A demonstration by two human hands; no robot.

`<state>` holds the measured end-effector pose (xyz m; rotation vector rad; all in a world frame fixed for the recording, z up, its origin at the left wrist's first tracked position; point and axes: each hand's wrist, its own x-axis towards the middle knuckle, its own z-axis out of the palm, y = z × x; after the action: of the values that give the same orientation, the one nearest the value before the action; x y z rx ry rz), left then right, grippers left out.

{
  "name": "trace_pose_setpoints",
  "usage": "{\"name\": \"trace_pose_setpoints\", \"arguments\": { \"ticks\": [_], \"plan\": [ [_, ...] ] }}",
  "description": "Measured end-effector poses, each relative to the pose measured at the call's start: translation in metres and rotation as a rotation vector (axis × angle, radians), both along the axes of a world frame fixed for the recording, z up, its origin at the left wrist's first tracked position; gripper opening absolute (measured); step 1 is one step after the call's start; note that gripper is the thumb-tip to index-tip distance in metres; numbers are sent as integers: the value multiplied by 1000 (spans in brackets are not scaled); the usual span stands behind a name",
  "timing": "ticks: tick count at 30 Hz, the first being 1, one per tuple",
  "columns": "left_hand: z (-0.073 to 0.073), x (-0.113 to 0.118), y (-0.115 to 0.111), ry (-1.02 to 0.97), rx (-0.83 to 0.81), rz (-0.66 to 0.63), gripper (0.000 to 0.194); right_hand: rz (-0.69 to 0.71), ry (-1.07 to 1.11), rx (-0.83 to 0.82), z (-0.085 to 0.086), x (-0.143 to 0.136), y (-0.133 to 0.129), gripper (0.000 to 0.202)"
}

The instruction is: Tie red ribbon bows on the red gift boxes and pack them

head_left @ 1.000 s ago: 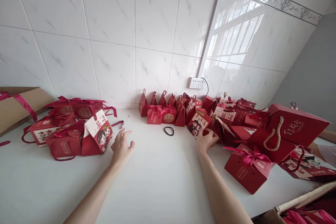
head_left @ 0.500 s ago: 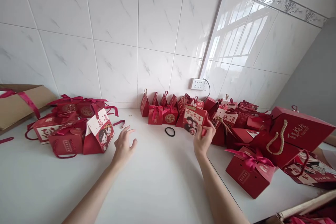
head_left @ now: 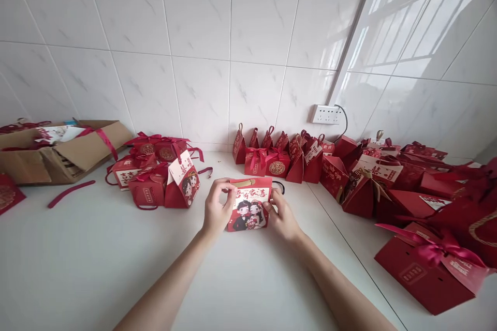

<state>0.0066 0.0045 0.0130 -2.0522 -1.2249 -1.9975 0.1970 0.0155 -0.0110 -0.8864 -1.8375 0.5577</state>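
A small red gift box point(head_left: 249, 214) with a cartoon bride and groom on its front is held upright between my hands over the white table. My left hand point(head_left: 218, 206) grips its left upper edge, thumb on the front. My right hand point(head_left: 284, 214) grips the right side, its fingers partly behind the box. A gold strip shows near the box's top. Behind it, a black loop point(head_left: 281, 186) is partly hidden. Left of my hands stands a red box with a white flap point(head_left: 184, 183), beside other ribboned red boxes point(head_left: 146, 191).
Several small peaked red boxes point(head_left: 295, 161) line the tiled wall. More red boxes crowd the right, including one with a pink bow point(head_left: 427, 269). An open cardboard box point(head_left: 77, 160) stands at left, near a loose red ribbon point(head_left: 71, 194). A power strip point(head_left: 328, 114) is on the wall.
My right hand has brought the cartoon-front box from the right group to the middle. My left hand, empty and open before, has moved right and taken hold of it. The view has shifted left.
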Motion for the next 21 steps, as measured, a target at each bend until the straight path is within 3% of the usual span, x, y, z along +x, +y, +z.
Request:
{"name": "trace_pose_setpoints", "arguments": {
  "ticks": [4, 9, 14, 21],
  "plan": [
    [1, -3, 0, -13, 67, 30, 4, 55, -71, 9, 6, -3, -6, 20],
    [-2, -6, 3, -81, 7, 79, 24, 78, -108, 32, 12, -4, -7, 21],
    [4, -5, -3, -92, -16, 20, 24, 90, -168, 65, 18, 4, -8, 19],
    [12, -1, -6, -257, 60, 75, 23, 156, -225, 100, 24, -4, -16, 15]
  ]
}}
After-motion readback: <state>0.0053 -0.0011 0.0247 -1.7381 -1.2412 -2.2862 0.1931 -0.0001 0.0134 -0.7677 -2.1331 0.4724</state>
